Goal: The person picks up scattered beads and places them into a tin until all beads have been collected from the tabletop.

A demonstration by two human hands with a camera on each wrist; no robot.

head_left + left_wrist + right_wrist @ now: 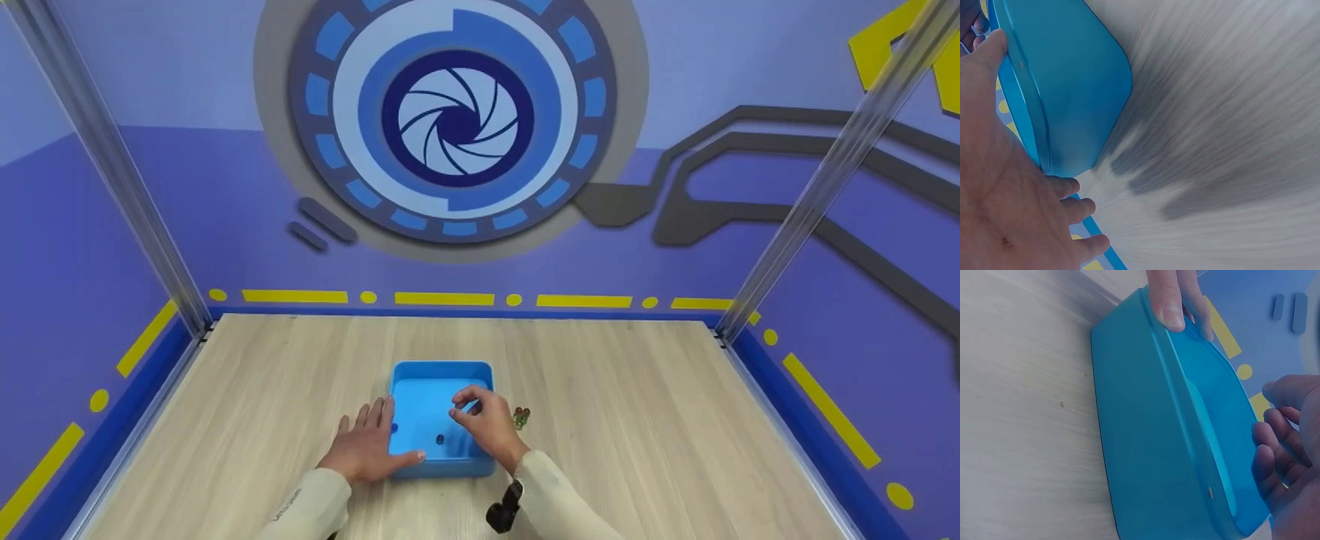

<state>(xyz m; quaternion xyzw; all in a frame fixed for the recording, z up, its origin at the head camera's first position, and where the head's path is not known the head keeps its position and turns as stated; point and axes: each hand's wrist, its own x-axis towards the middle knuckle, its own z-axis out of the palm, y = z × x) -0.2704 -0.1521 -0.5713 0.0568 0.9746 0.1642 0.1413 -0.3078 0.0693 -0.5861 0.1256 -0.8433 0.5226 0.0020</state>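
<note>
A light-blue plastic box [442, 466] stands on the table. Inside it lie a small blue ball [394, 428] by the left wall and a small dark ball [440, 439] closer to the front. My left hand [366, 448] rests against the box's left side, fingers straight, thumb over the front rim. Over the right part of the box hovers my right hand [486, 426], fingers bent, thumb and index tips close together; I cannot tell whether something small sits between them. Just right of the box, a little cluster of green and reddish balls [521, 418] lies on the wood.
The pale wooden table [622, 420] extends around the box. Blue-purple printed panels [525, 270] rise behind and at both sides, with metal posts [161, 232] at the corners. A dark device [504, 510] is strapped at my right wrist.
</note>
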